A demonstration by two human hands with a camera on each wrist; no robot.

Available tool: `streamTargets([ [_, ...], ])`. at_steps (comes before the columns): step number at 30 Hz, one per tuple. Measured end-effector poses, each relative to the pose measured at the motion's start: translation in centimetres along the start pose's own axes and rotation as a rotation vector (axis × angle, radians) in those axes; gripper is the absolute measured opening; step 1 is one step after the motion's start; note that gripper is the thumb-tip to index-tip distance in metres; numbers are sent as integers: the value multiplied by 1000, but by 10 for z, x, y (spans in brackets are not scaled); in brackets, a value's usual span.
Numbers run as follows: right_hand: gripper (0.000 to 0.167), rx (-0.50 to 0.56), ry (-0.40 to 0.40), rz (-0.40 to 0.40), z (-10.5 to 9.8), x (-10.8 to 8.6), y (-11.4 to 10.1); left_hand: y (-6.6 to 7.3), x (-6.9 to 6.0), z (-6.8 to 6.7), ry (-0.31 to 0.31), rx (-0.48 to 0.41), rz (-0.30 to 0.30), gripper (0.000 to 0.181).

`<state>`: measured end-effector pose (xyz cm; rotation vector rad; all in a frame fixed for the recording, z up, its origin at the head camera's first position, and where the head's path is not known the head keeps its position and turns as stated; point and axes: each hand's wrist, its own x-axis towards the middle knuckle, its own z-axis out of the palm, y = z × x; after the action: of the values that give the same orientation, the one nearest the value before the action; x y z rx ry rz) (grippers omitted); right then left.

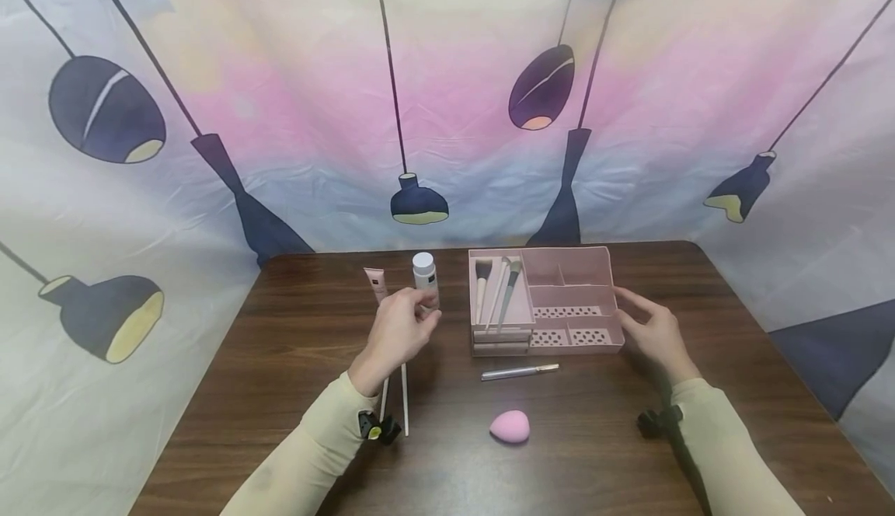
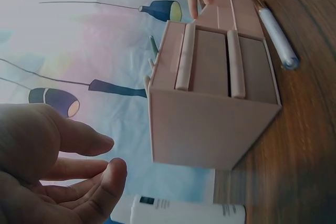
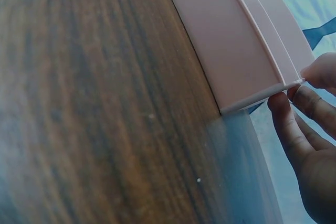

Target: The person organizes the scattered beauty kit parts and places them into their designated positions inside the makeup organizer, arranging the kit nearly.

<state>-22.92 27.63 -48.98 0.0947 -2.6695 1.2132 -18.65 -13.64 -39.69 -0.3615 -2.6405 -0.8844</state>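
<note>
My left hand [image 1: 402, 325] hovers before a white bottle [image 1: 423, 266], its fingers loosely bent. In the left wrist view nothing shows between thumb and fingertips, and the bottle [image 2: 184, 212] stands apart behind them. My right hand [image 1: 657, 337] is at the right side of a pink makeup organizer [image 1: 569, 267]; its fingertips [image 3: 281, 103] touch the organizer's outer edge. Three makeup brushes [image 1: 509, 287] lie in the organizer's upper left tray. Beneath my left wrist, two thin pale handles [image 1: 405, 407] are partly hidden.
A pink tube [image 1: 375, 279] stands left of the bottle. In front of the organizer lies a slim silver pen-like item [image 1: 517, 372], and nearer sits a pink makeup sponge [image 1: 511, 427]. The brown wooden table [image 1: 294, 329] meets a printed cloth [image 1: 336, 112] behind.
</note>
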Motion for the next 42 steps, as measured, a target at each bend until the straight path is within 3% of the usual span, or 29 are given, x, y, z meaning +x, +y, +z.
streamTargets([
  [17,44,18,4,-19,1,0,4,-21,-22,-7,-33,36,-64,22],
  [27,44,28,3,-21,1,-1,2,-28,-32,-10,-4,58,-73,19],
  [42,45,46,-13,-1,1,-1,2,-47,-50,-7,-40,103,-120,23],
])
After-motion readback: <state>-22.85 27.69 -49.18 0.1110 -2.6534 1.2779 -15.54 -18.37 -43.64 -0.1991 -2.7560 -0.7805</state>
